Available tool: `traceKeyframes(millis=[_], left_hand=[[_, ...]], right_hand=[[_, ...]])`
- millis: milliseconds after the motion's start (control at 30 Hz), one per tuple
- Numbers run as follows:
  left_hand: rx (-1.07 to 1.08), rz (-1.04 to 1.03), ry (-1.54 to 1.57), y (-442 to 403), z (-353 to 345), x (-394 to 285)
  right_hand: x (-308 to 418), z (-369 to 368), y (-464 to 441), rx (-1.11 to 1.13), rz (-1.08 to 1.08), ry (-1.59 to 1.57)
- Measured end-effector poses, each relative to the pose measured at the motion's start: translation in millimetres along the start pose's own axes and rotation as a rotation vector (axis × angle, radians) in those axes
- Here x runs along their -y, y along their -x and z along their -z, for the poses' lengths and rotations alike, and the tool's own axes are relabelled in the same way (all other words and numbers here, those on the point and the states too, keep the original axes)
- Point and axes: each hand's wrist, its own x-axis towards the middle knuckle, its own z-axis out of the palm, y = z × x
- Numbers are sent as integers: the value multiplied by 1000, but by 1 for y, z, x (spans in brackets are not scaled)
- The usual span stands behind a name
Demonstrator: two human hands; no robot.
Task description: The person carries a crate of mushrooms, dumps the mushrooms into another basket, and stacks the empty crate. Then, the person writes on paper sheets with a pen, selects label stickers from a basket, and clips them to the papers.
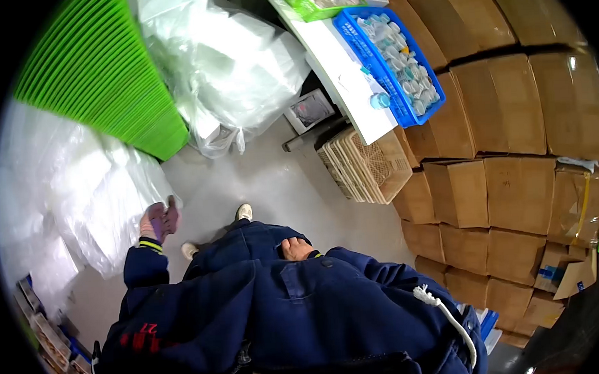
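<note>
My left hand (159, 220) hangs beside the clear plastic wrapping (103, 190) at the left, its thumb apart from its fingers. Purple shows on this hand, perhaps part of a glove. It holds nothing that I can see; whether it touches the plastic I cannot tell. Low against the front of my dark blue jacket (285, 303) and trousers is my right hand (294, 249), fingers curled in. Anything inside those fingers is hidden.
Stacked green crates (104, 75) and a plastic-wrapped bundle (225, 69) stand ahead. On a white table (337, 70) sits a blue basket (374, 64) of small clear containers. Beige crates (369, 163) stand below its near end. Cardboard boxes (505, 102) are piled along the right.
</note>
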Motion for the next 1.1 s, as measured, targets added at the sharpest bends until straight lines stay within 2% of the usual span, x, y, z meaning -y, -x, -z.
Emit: traceKeyframes(millis=[67, 133, 167, 200, 267, 300, 400, 433, 467, 567, 600, 667, 733, 800, 867, 900, 967, 1000, 1033, 1067, 1100], left_hand=[[352, 146, -137, -64, -20, 11], [8, 93, -292, -48, -125, 25], [-42, 107, -350, -49, -156, 31], [30, 173, -373, -61, -176, 32], [147, 222, -351, -95, -206, 34], [208, 157, -339, -104, -228, 36], [126, 215, -416, -129, -288, 23], [55, 23, -662, -136, -305, 26], [50, 30, -672, -150, -317, 19], [195, -148, -1101, -192, -373, -17], [193, -140, -1104, -214, -388, -23], [431, -518, -1153, -263, -417, -34], [384, -518, -1326, -261, -491, -47], [561, -1332, -1832, -239, -569, -47], [515, -1277, -1842, -276, -622, -40], [514, -862, -1346, -297, -652, -30], [401, -854, -1388, -351, -708, -16], [300, -1245, -1931, -377, -731, -10], [299, -1227, -1945, -381, -758, -3], [191, -763, -1713, -371, -794, 1], [84, -342, -1441, -363, -834, 0]], right_hand=[[-40, 16, -9, -35, 18, -156], [-81, 14, -24, 221, 29, -404], [-90, 28, -17, 204, 5, -381], [-102, 30, -17, 176, -73, -319], [-126, 73, -26, 340, -67, -224], [-139, 73, -31, 272, -93, -261], [-170, 83, -44, 197, -231, -263], [-180, 104, -47, 221, -214, -246], [-191, 127, -54, 300, -233, -242], [-233, 135, -68, -37, -137, -442], [-251, 147, -73, -125, -73, -558], [-275, 190, -90, -153, 37, -691], [-283, 230, -103, -367, -144, -988], [-309, 239, -128, -533, -322, -1476], [-338, 255, -150, -754, -361, -1660], [-350, 261, -164, -812, -404, -1871], [-378, 267, -189, -845, -366, -2110], [-393, 271, -199, -821, -350, -2270], [-407, 278, -213, -807, -352, -2374], [-415, 283, -222, -803, -381, -2537], [-427, 274, -230, -677, -293, -2676]])
